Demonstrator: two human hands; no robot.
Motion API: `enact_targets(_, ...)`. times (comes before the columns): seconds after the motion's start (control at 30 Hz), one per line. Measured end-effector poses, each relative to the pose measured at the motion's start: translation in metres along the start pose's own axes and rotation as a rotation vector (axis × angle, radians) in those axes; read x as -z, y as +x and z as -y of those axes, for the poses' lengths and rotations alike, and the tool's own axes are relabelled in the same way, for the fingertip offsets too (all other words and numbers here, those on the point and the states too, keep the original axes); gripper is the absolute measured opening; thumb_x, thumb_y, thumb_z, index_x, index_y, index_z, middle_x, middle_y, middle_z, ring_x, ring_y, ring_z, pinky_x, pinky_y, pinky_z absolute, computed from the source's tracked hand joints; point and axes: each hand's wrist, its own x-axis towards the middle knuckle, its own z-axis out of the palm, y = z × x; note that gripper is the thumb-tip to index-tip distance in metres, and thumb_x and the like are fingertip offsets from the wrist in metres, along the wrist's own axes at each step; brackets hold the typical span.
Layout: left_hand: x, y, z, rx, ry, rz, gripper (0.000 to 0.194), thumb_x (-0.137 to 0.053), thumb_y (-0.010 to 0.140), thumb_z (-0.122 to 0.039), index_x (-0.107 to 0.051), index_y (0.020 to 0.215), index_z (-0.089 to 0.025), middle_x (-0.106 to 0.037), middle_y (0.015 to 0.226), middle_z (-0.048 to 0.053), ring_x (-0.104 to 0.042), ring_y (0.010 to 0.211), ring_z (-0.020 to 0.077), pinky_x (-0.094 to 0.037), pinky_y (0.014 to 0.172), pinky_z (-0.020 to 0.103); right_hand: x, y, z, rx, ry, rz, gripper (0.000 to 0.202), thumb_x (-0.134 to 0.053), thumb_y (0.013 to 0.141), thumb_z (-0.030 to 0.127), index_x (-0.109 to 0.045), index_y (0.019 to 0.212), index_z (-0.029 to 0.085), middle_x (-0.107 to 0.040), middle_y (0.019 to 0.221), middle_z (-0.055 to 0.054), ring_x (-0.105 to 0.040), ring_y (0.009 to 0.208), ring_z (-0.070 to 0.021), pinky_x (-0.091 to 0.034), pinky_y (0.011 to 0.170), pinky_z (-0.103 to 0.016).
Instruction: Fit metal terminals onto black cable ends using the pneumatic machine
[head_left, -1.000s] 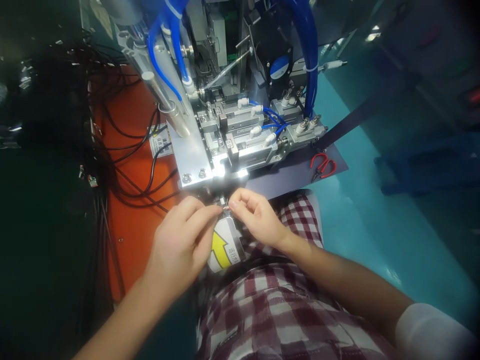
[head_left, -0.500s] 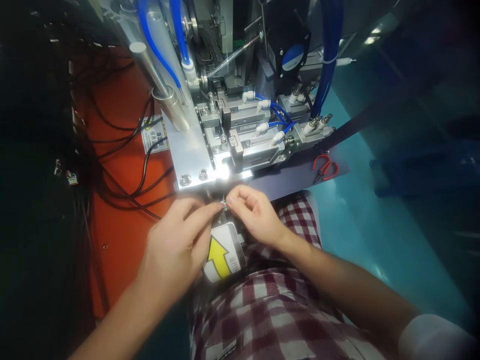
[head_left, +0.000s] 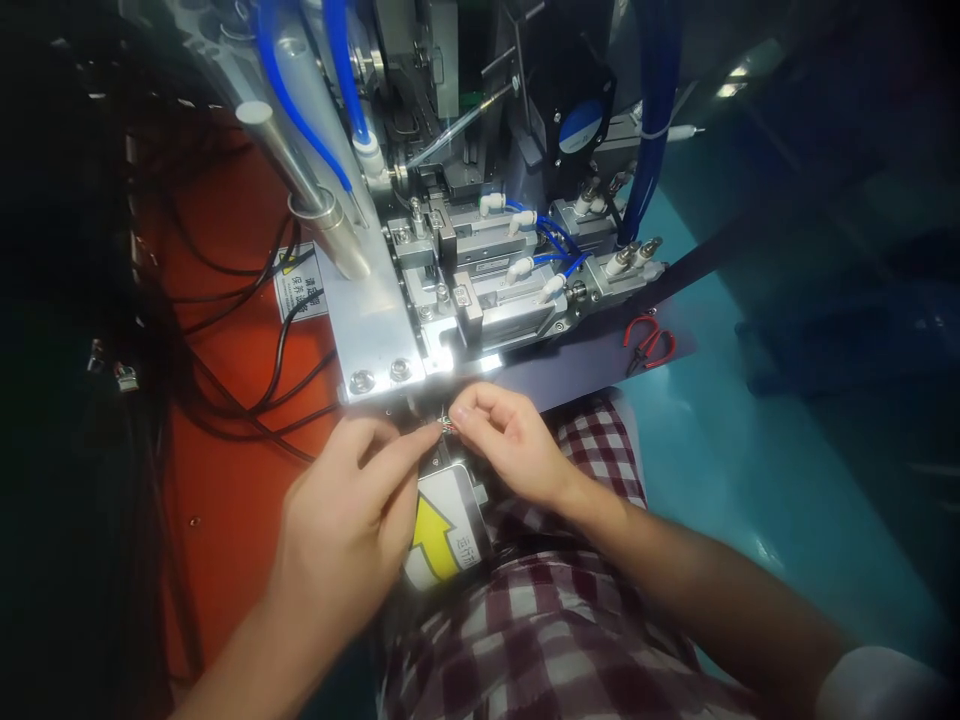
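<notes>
Thin multicoloured wires (head_left: 446, 425) show between my fingertips, just in front of the machine's metal plate (head_left: 375, 340). My left hand (head_left: 352, 500) pinches them from the left, thumb and index finger together. From the right, my right hand (head_left: 514, 440) closes on the same wires with its fingers curled. The far ends of the wires are too small to make out. Below my hands sits a white label with a yellow arrow (head_left: 436, 525) on a rounded cover.
Pneumatic cylinders (head_left: 510, 310) with blue tubes stand ahead. Red-handled pliers (head_left: 651, 342) lie on a dark ledge at the right. Black cables (head_left: 277, 350) run over the orange base (head_left: 240, 500) at the left. A metal post (head_left: 292, 170) rises from the plate.
The view has shifted slightly, so the machine sits a little lower and further left. Both hands keep their pinch, and more of the coloured wires shows between them.
</notes>
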Motion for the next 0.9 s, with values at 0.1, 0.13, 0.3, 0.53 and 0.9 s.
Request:
enact_targets(0.1, -0.0016, -0.0007, -0.0001, 0.01, 0.018, -0.01, 0.025, -0.054, 0.093, -0.011, -0.072, 0.109, -0.019, -0.057, 0.087, 0.003, -0.058, 0.075, 0.0136, -0.046, 0.062, 0.025, 0.0001, 0.0, -0.0013, 0.016, -0.022, -0.011, 0.029, -0.06, 0.09, 0.04, -0.051, 0.072, 0.019, -0.042, 0.06, 0.006, -0.035, 0.054, -0.0088, -0.031, 0.05, -0.024)
enact_targets(0.13, -0.002, -0.0007, -0.0002, 0.007, 0.03, -0.014, 0.026, -0.054, 0.093, -0.011, -0.072, 0.109, -0.019, -0.057, 0.087, 0.003, -0.057, 0.075, 0.0137, -0.045, 0.063, 0.025, 0.0002, 0.0, -0.0014, 0.022, -0.028, -0.012, 0.028, -0.06, 0.09, 0.038, -0.05, 0.072, 0.019, -0.042, 0.06, 0.006, -0.035, 0.054, -0.0089, -0.032, 0.05, -0.024)
enact_targets(0.3, -0.0024, -0.0001, -0.0014, -0.034, 0.082, -0.007, 0.027, -0.054, 0.092, -0.01, -0.072, 0.11, -0.017, -0.054, 0.084, 0.004, -0.053, 0.069, 0.0141, -0.043, 0.058, 0.026, 0.0003, -0.0008, -0.0011, 0.03, -0.057, -0.019, 0.027, -0.057, 0.092, 0.033, -0.049, 0.07, 0.019, -0.04, 0.061, 0.006, -0.036, 0.055, -0.0094, -0.031, 0.05, -0.024)
enact_targets(0.53, -0.0026, -0.002, 0.0013, -0.077, 0.125, -0.008, 0.03, -0.053, 0.091, -0.008, -0.071, 0.113, -0.016, -0.054, 0.084, 0.004, -0.052, 0.068, 0.0148, -0.042, 0.056, 0.026, 0.0004, -0.0014, -0.0017, 0.023, -0.054, -0.016, 0.032, -0.06, 0.091, 0.042, -0.049, 0.071, 0.02, -0.039, 0.06, 0.006, -0.033, 0.053, -0.0088, -0.028, 0.049, -0.025)
enact_targets(0.9, -0.0038, -0.0054, 0.0043, -0.088, 0.135, -0.017, 0.03, -0.053, 0.091, -0.007, -0.069, 0.113, -0.019, -0.052, 0.083, 0.002, -0.051, 0.068, 0.0137, -0.043, 0.058, 0.024, 0.0002, 0.0, -0.0034, 0.019, -0.011, -0.002, 0.025, -0.056, 0.093, 0.03, -0.049, 0.071, 0.018, -0.04, 0.059, 0.007, -0.032, 0.052, -0.008, -0.027, 0.049, -0.024)
